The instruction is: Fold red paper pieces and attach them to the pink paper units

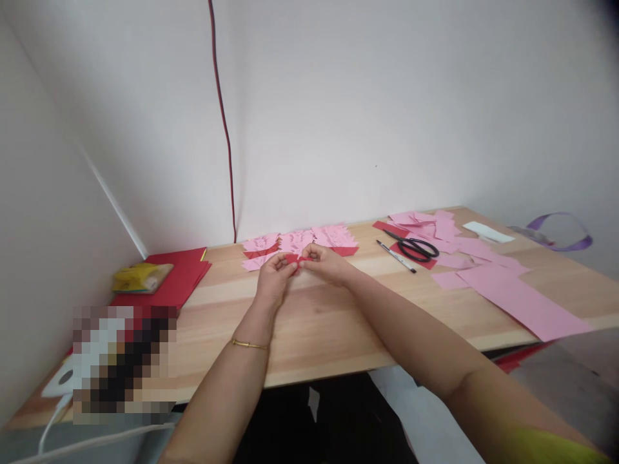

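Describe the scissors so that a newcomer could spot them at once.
On the wooden table, look right of the right hand. There, over red paper beside a slim pen, lie the scissors, told from their neighbours by two big black handle loops.

Along the back edge of the table point(329, 335), near its middle, folded papers point(333, 237) in rows; just before them, between left hand point(275, 276) and right hand point(325, 263), a small paper piece point(292, 258). At the back-left corner, a paper stack point(188, 277), with a packet point(140, 278) on top. Toward the back-right corner, paper cutouts point(445, 227); before these, scissors point(402, 240), with a pen point(396, 257) on their left. At right, reaching the front edge, a large sheet point(525, 304).
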Tool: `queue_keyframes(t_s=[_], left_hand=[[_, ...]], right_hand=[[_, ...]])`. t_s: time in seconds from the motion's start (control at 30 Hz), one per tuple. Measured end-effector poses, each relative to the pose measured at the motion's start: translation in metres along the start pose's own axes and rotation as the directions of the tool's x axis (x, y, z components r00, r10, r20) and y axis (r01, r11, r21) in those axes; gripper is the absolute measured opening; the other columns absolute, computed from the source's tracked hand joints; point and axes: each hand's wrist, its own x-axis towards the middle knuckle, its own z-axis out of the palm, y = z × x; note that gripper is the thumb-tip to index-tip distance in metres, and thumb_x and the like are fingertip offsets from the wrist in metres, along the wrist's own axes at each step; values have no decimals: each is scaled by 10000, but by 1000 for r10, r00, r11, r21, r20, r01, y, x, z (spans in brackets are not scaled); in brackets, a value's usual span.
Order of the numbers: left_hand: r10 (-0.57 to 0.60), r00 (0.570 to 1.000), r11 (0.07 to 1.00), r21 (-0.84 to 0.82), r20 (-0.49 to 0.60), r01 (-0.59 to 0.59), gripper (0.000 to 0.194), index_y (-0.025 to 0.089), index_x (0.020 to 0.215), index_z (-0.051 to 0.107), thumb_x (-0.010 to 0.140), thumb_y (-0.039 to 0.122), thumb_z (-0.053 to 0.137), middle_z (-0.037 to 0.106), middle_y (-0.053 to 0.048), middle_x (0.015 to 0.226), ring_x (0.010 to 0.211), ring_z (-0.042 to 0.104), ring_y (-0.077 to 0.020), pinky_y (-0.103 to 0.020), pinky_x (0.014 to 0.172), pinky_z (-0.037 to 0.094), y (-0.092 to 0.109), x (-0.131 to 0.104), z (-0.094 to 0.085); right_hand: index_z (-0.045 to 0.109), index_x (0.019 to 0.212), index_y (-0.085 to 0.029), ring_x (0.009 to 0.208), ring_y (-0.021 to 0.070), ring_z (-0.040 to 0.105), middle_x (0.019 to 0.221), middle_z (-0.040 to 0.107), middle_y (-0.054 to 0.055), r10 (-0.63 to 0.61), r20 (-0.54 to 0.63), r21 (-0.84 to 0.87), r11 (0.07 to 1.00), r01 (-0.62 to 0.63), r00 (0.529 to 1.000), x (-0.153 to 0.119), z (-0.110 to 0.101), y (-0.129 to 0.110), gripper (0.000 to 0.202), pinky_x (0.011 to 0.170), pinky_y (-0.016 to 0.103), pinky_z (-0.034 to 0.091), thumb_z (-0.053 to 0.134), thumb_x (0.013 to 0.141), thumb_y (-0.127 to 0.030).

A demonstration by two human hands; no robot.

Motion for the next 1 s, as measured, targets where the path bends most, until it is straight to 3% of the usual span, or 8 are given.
queue_keyframes(t_s=[0.2, 0.4, 0.47, 0.57, 0.67, 0.83, 1.0], left_hand=[[12, 1000, 1000, 19, -27, -12, 268, 142, 790, 624, 563, 202, 753, 630, 9, 681, 607, 569, -94, -238, 628, 471, -2, 3, -2], [-23, 996, 997, -71, -80, 18, 301, 137, 774, 615, 530, 200, 778, 635, 5, 678, 601, 586, -102, -247, 608, 491, -3, 6, -5], [-75, 994, 987, -149, -81, 62, 308, 143, 775, 603, 530, 194, 782, 650, -2, 707, 629, 604, -113, -272, 637, 509, -4, 7, -7], [-137, 989, 964, -236, -61, 119, 287, 150, 734, 573, 538, 173, 781, 657, 4, 718, 661, 618, -112, -290, 692, 517, -5, 7, -8], [-172, 985, 948, -275, -17, 161, 267, 149, 709, 565, 549, 164, 778, 661, 4, 723, 685, 620, -105, -276, 716, 508, -5, 6, -8], [-213, 977, 947, -241, 30, 214, 270, 144, 729, 576, 558, 186, 782, 653, -2, 712, 658, 609, -104, -245, 648, 497, -5, 4, -6], [-217, 975, 955, -197, 43, 221, 301, 143, 750, 572, 553, 212, 789, 638, 2, 707, 645, 600, -95, -238, 636, 496, -4, 2, -5]], right_hand=[[576, 792, -171, 618, 89, 475, 678, 548, -38, 20, -104, 5, 1000, -19, 994, 1, -7, -6, 236, 608, 234, 356, 672, 665, -345], [530, 833, -191, 560, 74, 432, 647, 479, -59, -2, -341, 263, 960, 98, 940, 9, -19, -4, 303, 578, 235, 366, 683, 656, -383], [521, 866, -198, 562, 76, 437, 649, 476, -58, 27, -317, 285, 956, 68, 948, 8, -17, -3, 333, 582, 237, 379, 674, 671, -421], [535, 886, -191, 590, 87, 463, 665, 508, -44, 68, -155, 171, 984, -41, 986, 4, -5, -1, 366, 591, 239, 387, 687, 663, -438], [520, 784, -177, 633, 101, 478, 676, 522, -34, 6, -41, 0, 1000, -6, 999, -1, 10, 1, 297, 602, 242, 383, 671, 682, -411], [389, 666, -195, 571, 91, 416, 600, 430, -64, -48, -69, -167, 985, 36, 996, -3, 15, -1, 280, 544, 227, 326, 593, 739, -373], [408, 673, -192, 561, 86, 400, 617, 435, -60, -36, -58, -193, 981, 24, 998, -4, 11, -4, 263, 530, 226, 307, 608, 717, -356]])
